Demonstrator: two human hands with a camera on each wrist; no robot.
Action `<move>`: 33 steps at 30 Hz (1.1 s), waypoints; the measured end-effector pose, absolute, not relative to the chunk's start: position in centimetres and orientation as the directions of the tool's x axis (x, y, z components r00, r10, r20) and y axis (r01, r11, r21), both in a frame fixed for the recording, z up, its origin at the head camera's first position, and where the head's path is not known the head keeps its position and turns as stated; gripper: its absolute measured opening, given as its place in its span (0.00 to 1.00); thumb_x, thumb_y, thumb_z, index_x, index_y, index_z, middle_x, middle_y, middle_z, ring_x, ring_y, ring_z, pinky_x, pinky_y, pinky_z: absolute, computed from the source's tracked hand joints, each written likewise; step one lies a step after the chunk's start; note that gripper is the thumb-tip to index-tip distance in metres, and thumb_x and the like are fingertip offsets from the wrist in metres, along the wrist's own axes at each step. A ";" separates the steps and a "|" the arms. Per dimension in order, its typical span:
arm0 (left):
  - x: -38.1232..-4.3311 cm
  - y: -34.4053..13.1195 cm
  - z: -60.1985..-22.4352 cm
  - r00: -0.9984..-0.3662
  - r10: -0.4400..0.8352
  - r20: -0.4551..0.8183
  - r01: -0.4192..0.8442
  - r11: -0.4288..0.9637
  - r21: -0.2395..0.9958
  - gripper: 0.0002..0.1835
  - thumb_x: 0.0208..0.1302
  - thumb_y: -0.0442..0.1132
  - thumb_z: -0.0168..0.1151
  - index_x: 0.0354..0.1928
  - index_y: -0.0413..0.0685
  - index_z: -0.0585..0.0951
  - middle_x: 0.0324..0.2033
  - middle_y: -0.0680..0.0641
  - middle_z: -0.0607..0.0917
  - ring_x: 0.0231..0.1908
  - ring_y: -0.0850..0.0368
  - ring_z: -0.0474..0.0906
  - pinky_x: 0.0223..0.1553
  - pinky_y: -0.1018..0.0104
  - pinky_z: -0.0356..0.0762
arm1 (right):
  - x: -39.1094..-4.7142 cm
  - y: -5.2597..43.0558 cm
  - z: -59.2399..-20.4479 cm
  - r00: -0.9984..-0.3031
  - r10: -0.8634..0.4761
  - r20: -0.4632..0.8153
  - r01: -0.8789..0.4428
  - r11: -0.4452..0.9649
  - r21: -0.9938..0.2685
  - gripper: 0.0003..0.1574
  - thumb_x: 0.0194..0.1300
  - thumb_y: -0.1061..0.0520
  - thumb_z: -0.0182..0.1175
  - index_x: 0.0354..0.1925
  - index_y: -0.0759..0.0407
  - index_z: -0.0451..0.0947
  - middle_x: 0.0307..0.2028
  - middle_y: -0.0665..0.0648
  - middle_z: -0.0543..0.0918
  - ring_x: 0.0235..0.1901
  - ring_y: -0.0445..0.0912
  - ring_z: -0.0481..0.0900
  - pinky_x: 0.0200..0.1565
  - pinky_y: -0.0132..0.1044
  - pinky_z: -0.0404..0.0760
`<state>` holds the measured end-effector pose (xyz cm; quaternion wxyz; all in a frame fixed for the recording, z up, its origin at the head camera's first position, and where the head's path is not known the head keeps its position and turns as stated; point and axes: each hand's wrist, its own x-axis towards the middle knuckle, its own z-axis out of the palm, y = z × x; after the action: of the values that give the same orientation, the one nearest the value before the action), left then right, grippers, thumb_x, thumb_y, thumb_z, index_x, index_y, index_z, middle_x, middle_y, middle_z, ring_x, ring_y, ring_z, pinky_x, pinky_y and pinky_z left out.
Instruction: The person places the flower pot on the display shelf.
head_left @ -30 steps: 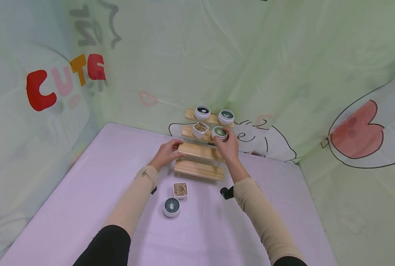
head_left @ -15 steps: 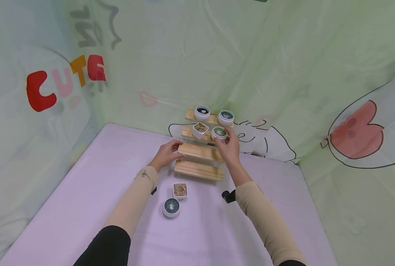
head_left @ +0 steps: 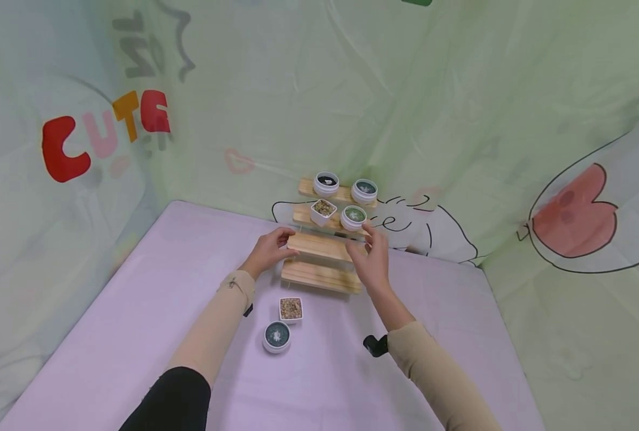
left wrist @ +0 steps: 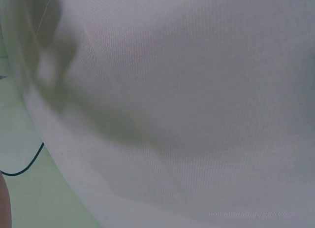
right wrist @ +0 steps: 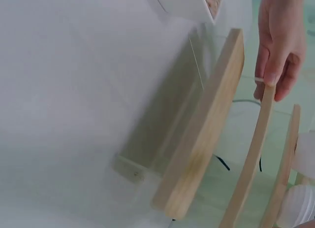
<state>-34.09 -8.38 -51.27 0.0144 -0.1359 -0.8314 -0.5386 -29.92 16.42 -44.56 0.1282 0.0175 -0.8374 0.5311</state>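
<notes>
My left hand grips the left end of a board of a tiered wooden display stand. In the right wrist view its thumb lies on top of the board and the fingers are below. Just right of the stand, my right hand holds nothing, its fingers loosely bent and apart. Beyond its fingertips a round white pot with green contents sits on the second board from the top, beside a square white pot of gravel. On the top board stand a dark-filled round pot and a teal-filled round pot.
In front of the stand, on the lilac cloth, are another square gravel pot and a round teal-filled pot. A printed green curtain hangs right behind the stand.
My right hand has let go of the green-filled round pot and drawn back toward me, down and slightly right. The pot stays on its board. The left hand keeps its grip.
</notes>
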 end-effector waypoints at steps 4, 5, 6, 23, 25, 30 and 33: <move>-34.1 -8.4 -51.4 -0.962 0.213 0.173 0.245 0.378 0.893 0.31 0.55 0.38 0.74 0.61 0.38 0.74 0.59 0.38 0.78 0.61 0.46 0.74 0.63 0.63 0.74 | -28.2 16.0 -45.2 -0.972 0.062 0.228 -0.184 0.408 -0.894 0.36 0.63 0.59 0.66 0.66 0.62 0.65 0.63 0.64 0.62 0.63 0.58 0.63 0.68 0.45 0.67; -34.1 -8.4 -51.4 -0.961 0.213 0.175 0.246 0.377 0.893 0.31 0.55 0.38 0.74 0.61 0.37 0.74 0.59 0.38 0.78 0.60 0.45 0.74 0.63 0.63 0.74 | -27.7 15.9 -45.3 -0.973 0.048 0.225 -0.186 0.407 -0.894 0.36 0.62 0.60 0.65 0.66 0.62 0.65 0.64 0.64 0.62 0.63 0.58 0.63 0.68 0.46 0.67; -34.1 -8.4 -51.4 -0.961 0.213 0.176 0.247 0.375 0.893 0.32 0.55 0.38 0.74 0.61 0.37 0.74 0.59 0.38 0.78 0.60 0.45 0.74 0.63 0.63 0.74 | -27.3 15.7 -45.5 -0.974 0.032 0.223 -0.191 0.406 -0.894 0.36 0.62 0.60 0.65 0.66 0.62 0.65 0.64 0.64 0.62 0.64 0.58 0.63 0.68 0.47 0.67; -34.2 -8.4 -51.6 -0.964 0.210 0.166 0.237 0.382 0.893 0.32 0.57 0.40 0.74 0.62 0.38 0.74 0.61 0.38 0.76 0.61 0.45 0.74 0.63 0.62 0.74 | -22.3 13.3 -50.3 -0.961 -0.185 0.207 -0.266 0.406 -0.874 0.33 0.60 0.64 0.67 0.63 0.61 0.69 0.61 0.65 0.68 0.61 0.62 0.68 0.64 0.58 0.71; -34.2 -8.5 -51.6 -0.965 0.208 0.159 0.230 0.384 0.894 0.32 0.57 0.41 0.74 0.62 0.39 0.74 0.61 0.39 0.76 0.61 0.45 0.74 0.63 0.62 0.74 | -22.0 13.0 -51.1 -0.959 -0.224 0.173 -0.255 0.423 -0.869 0.32 0.60 0.62 0.68 0.62 0.61 0.71 0.61 0.64 0.69 0.60 0.62 0.69 0.63 0.58 0.72; -34.3 -8.6 -51.8 -0.965 0.205 0.165 0.234 0.377 0.896 0.32 0.56 0.40 0.74 0.62 0.38 0.74 0.61 0.39 0.76 0.61 0.46 0.74 0.63 0.63 0.74 | -21.4 12.3 -53.0 -0.940 -0.333 0.070 -0.216 0.425 -0.879 0.32 0.61 0.61 0.67 0.62 0.63 0.71 0.60 0.64 0.70 0.61 0.62 0.70 0.63 0.56 0.73; -34.4 -8.5 -51.8 -0.962 0.211 0.172 0.242 0.374 0.895 0.32 0.56 0.39 0.74 0.62 0.38 0.74 0.60 0.39 0.77 0.61 0.46 0.74 0.63 0.63 0.74 | -21.1 12.0 -53.9 -0.923 -0.381 0.062 -0.223 0.394 -0.892 0.31 0.60 0.63 0.67 0.60 0.65 0.71 0.59 0.66 0.71 0.59 0.63 0.71 0.62 0.58 0.73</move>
<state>-34.37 -8.55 -51.81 0.0145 -0.1366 -0.8288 -0.5425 -21.07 12.05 -53.87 -0.0759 0.1815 -0.8314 0.5197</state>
